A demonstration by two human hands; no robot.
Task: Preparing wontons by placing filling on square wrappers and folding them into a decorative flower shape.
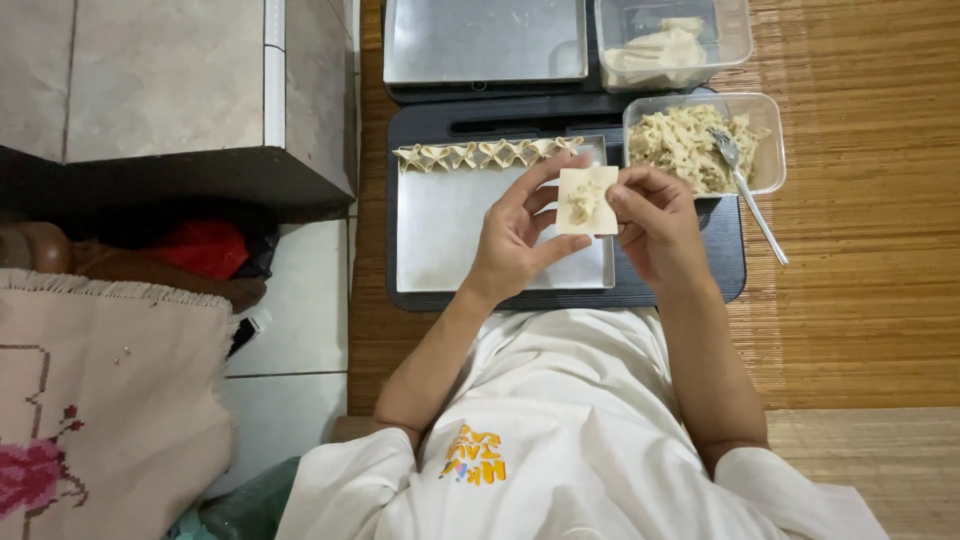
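Note:
A square pale dumpling wrapper [587,200] with a small lump of filling on it lies between both hands, above a metal tray [450,240]. My left hand [518,235] supports its left edge from below. My right hand [655,222] pinches its right edge. Along the tray's far rim sits a row of several folded dumplings [485,153]. A clear tub of shredded filling [700,143] with a metal spoon [745,190] in it stands to the right.
The tray rests on a black board [725,265] on a woven mat [860,250]. A second metal tray [485,40] and a clear tub of wrappers [668,42] lie farther back. Tiled step at left, embroidered cloth [100,410] at lower left.

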